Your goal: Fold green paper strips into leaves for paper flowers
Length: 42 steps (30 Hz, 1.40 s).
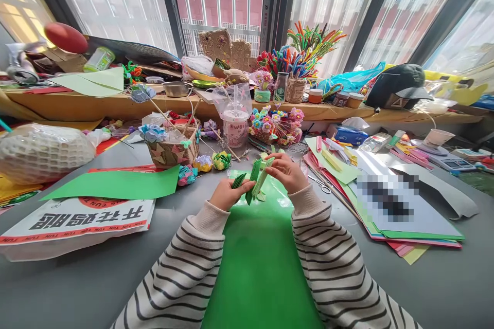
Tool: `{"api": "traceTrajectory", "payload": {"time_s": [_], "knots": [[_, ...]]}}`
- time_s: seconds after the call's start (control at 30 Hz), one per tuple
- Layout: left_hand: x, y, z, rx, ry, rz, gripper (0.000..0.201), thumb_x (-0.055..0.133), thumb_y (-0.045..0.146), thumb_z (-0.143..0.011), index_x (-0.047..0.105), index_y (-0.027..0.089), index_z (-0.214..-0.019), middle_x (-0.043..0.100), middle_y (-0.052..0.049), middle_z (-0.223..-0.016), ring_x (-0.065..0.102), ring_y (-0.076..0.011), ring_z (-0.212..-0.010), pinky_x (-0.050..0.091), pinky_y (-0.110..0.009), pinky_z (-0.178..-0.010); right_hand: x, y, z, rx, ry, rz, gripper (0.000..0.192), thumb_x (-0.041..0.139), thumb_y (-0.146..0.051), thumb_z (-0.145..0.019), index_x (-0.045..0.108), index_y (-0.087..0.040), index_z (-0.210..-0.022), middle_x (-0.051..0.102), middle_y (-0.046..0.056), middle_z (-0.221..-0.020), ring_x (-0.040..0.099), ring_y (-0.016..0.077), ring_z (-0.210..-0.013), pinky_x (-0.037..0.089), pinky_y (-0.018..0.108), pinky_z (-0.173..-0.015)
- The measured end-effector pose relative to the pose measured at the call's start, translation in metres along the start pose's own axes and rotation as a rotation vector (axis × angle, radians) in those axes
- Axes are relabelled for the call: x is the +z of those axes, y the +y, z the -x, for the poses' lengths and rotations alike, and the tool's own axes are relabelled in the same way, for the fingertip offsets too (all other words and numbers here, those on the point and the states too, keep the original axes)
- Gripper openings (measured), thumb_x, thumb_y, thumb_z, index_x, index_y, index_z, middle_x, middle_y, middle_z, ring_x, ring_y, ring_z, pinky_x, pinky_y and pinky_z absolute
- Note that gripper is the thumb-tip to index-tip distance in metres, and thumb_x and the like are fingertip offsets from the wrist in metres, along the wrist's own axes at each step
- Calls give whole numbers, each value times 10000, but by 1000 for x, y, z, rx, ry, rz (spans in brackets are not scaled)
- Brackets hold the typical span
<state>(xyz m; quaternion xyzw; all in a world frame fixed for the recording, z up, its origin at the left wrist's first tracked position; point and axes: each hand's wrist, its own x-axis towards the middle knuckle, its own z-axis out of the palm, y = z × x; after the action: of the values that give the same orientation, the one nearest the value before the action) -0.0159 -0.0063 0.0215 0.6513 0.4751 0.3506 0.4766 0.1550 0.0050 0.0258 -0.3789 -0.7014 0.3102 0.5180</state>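
Green sheet [116, 185]: flat on table, far left.
Left hand [226, 194]: fingers pinched on lower end of folded green paper piece.
Folded green paper piece [257, 177]: held above green mat [258, 267]; long axis steeply tilted, top pointing up-right.
Right hand [287, 170]: fingertips pinching its upper end.
Scissors [320, 183]: on table, just right.

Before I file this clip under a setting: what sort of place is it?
Probably a home craft corner by a window: folded green paper in both hands, coloured paper sheets stacked, pipe-cleaner flowers on the sill.
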Motion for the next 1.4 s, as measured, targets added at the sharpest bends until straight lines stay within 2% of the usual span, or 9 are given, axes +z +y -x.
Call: {"api": "traceTrajectory", "payload": {"time_s": [0.17, 0.33, 0.53, 0.7, 0.8, 0.93, 1.1, 1.27, 1.4], "knots": [[1, -1, 0, -39, -77, 42, 419, 515, 495, -587, 604, 86, -593, 190, 85, -306, 176, -36, -326, 105, -226, -368, 5, 0, -1, -23, 31, 94, 150, 564, -308, -646, 597, -161, -657, 471, 60, -817, 477, 172, -844, 428, 329, -764], [1, 0, 0, -91, -72, 132, 450, 550, 532, -522, 587, 86, -564, 196, 85, -285, 177, -32, -301, 91, -230, -352, 10, -1, 0, -24, 71, 44, 156, 559, -317, -644, 585, -164, -645, 449, 50, -812, 481, 152, -809, 455, 292, -717], [0, -1, -2, -144, -138, 242, 425, 590, 515, -490, 577, 102, -587, 186, 92, -282, 153, -25, -292, 54, -232, -357, 16, -2, 1, -10, 89, 7, 132, 560, -294, -642, 562, -163, -629, 421, 32, -777, 472, 128, -747, 466, 254, -637], [1, -4, -4, -156, -107, 283, 374, 634, 475, -456, 523, 126, -532, 172, 97, -299, 147, -18, -294, 48, -231, -360, 18, -3, 1, 2, 95, 8, 125, 553, -277, -647, 527, -165, -598, 407, 14, -732, 460, 107, -682, 445, 227, -590], [2, -3, -2, -135, -119, 246, 343, 626, 446, -499, 509, 125, -519, 171, 94, -319, 153, -16, -302, 54, -234, -362, 19, -3, 1, 24, 103, 8, 139, 547, -286, -648, 507, -166, -591, 399, 1, -694, 446, 94, -622, 423, 216, -550], [1, -1, -1, -104, -134, 209, 325, 598, 431, -555, 533, 113, -547, 176, 88, -327, 165, -18, -311, 63, -237, -363, 23, -2, 2, 90, 119, -17, 163, 544, -313, -645, 493, -164, -601, 406, -21, -591, 416, 83, -535, 366, 204, -474], [1, -4, -2, -97, -149, 210, 333, 576, 436, -579, 583, 108, -630, 180, 86, -306, 153, -23, -304, 61, -244, -360, 29, -2, 2, 190, 136, -160, 202, 550, -348, -623, 478, -160, -608, 402, -54, -470, 363, 58, -404, 297, 197, -388], [2, -5, -2, -97, -140, 230, 331, 574, 440, -578, 598, 119, -656, 174, 87, -294, 152, -28, -296, 61, -244, -358, 36, -2, 3, 228, 186, -237, 208, 562, -352, -604, 482, -160, -613, 429, -52, -474, 370, 52, -377, 302, 189, -355], [4, -4, -2, -98, -78, 208, 320, 586, 443, -555, 553, 124, -560, 175, 90, -304, 158, -30, -312, 74, -237, -366, 41, 2, 4, 256, 283, -237, 225, 593, -358, -567, 497, -165, -633, 478, -38, -509, 411, 66, -401, 343, 193, -357]]}}
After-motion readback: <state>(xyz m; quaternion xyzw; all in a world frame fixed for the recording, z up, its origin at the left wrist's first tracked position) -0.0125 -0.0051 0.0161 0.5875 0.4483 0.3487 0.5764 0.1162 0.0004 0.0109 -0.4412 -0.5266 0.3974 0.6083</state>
